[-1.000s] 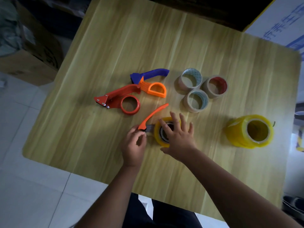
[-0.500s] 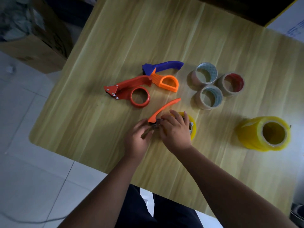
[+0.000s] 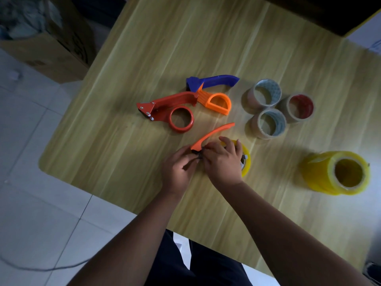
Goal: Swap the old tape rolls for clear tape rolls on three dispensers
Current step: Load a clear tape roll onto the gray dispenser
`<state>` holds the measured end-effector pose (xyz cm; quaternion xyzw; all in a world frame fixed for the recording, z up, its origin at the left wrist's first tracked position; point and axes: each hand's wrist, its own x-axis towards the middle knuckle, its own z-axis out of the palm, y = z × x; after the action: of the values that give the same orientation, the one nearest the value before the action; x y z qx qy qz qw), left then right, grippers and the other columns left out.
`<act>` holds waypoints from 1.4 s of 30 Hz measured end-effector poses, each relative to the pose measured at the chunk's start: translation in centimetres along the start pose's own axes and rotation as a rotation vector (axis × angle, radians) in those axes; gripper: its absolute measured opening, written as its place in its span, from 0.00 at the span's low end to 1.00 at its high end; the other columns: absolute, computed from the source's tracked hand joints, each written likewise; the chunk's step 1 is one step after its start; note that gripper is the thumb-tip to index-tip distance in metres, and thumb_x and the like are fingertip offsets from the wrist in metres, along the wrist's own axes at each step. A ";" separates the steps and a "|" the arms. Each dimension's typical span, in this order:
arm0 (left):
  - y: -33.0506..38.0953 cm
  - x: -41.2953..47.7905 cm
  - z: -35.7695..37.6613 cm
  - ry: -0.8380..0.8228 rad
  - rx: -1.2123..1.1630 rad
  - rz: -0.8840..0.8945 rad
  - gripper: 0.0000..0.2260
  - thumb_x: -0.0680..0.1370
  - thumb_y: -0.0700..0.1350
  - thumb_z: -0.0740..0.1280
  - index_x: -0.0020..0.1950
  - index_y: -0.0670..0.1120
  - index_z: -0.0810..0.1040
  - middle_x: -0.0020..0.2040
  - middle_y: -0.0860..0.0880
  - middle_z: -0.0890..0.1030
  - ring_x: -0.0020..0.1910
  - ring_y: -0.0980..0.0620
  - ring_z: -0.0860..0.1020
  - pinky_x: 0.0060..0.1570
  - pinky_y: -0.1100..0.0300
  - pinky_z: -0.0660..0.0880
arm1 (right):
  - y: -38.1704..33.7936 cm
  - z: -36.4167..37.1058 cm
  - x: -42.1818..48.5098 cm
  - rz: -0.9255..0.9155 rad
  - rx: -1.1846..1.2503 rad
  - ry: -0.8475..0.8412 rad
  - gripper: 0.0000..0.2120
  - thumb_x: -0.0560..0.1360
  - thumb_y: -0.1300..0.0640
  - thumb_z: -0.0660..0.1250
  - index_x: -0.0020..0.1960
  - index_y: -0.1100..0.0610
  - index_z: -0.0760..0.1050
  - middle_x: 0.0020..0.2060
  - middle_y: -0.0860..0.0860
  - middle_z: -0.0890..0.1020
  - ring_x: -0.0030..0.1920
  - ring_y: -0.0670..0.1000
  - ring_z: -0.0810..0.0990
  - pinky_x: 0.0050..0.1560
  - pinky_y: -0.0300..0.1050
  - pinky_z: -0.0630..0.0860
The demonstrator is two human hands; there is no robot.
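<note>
Meanwhile, both hands are working at a wooden table (image 3: pixel 144 58) over pale floor tiles (image 3: pixel 31 203)
Left hand (image 3: pixel 177 170) and right hand (image 3: pixel 222 159) are pinching the orange dispenser (image 3: pixel 210 135) beside a cardboard box (image 3: pixel 51 48) far left

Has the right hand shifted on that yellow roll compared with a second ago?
Yes. The right hand has slid left off the yellow roll toward the orange handle's base, meeting the left hand.

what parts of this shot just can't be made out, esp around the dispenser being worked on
Head view only:
- Front end of the orange dispenser: hidden under the left hand and right hand; the tape end cannot be seen.
- Yellow roll on it: mostly covered by the right hand.
- Labels inside the three small rolls: too small to read.
- Box at top left: dark, cut off by the edge.
</note>
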<state>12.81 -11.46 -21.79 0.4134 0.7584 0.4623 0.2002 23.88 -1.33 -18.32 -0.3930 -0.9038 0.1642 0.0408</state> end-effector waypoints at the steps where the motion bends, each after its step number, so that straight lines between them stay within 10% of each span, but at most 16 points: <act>1: -0.2 0.0 0.1 -0.006 -0.002 -0.010 0.06 0.76 0.44 0.70 0.50 0.45 0.85 0.56 0.49 0.84 0.53 0.49 0.82 0.49 0.49 0.78 | 0.1 0.0 0.0 -0.011 -0.012 -0.019 0.11 0.74 0.50 0.64 0.46 0.51 0.84 0.49 0.48 0.84 0.61 0.64 0.75 0.65 0.75 0.61; 16: 1.2 -0.7 0.2 0.056 0.025 -0.081 0.02 0.72 0.40 0.74 0.45 0.44 0.83 0.50 0.47 0.85 0.55 0.50 0.82 0.53 0.52 0.78 | 0.6 0.2 0.6 -0.074 -0.054 -0.106 0.09 0.69 0.50 0.70 0.42 0.55 0.84 0.41 0.51 0.81 0.54 0.65 0.75 0.65 0.79 0.55; 21: 1.9 -0.4 -0.5 0.060 0.055 -0.170 0.09 0.70 0.44 0.76 0.45 0.44 0.78 0.45 0.48 0.84 0.44 0.64 0.76 0.46 0.78 0.67 | 1.0 -0.6 0.9 -0.079 0.027 -0.090 0.12 0.69 0.47 0.70 0.42 0.56 0.82 0.41 0.52 0.79 0.50 0.60 0.77 0.65 0.75 0.60; 29: 1.3 -0.5 -1.8 -0.061 0.007 -0.117 0.15 0.71 0.51 0.74 0.50 0.46 0.73 0.64 0.52 0.77 0.62 0.53 0.78 0.56 0.59 0.75 | 1.6 -2.9 -2.3 -0.057 -0.017 0.000 0.20 0.67 0.45 0.75 0.54 0.54 0.78 0.56 0.56 0.77 0.65 0.62 0.71 0.67 0.72 0.60; 35: 2.6 2.0 -3.3 -0.208 -0.014 -0.091 0.29 0.71 0.46 0.76 0.70 0.47 0.71 0.66 0.52 0.77 0.66 0.59 0.74 0.65 0.66 0.69 | 0.5 -1.8 -2.3 0.018 -0.050 0.060 0.12 0.72 0.50 0.66 0.52 0.50 0.82 0.60 0.55 0.78 0.65 0.61 0.71 0.68 0.69 0.60; 42: 3.3 4.9 -4.5 -0.370 0.030 -0.066 0.13 0.77 0.41 0.69 0.62 0.49 0.81 0.58 0.54 0.83 0.57 0.65 0.77 0.58 0.69 0.73 | 0.5 -0.3 -1.1 -0.023 -0.025 0.218 0.07 0.73 0.54 0.68 0.48 0.49 0.84 0.48 0.53 0.82 0.54 0.62 0.77 0.61 0.66 0.68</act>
<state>8.36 -9.14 -16.32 0.4693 0.7287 0.3600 0.3453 25.01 -1.73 -18.14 -0.3986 -0.9004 0.1087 0.1360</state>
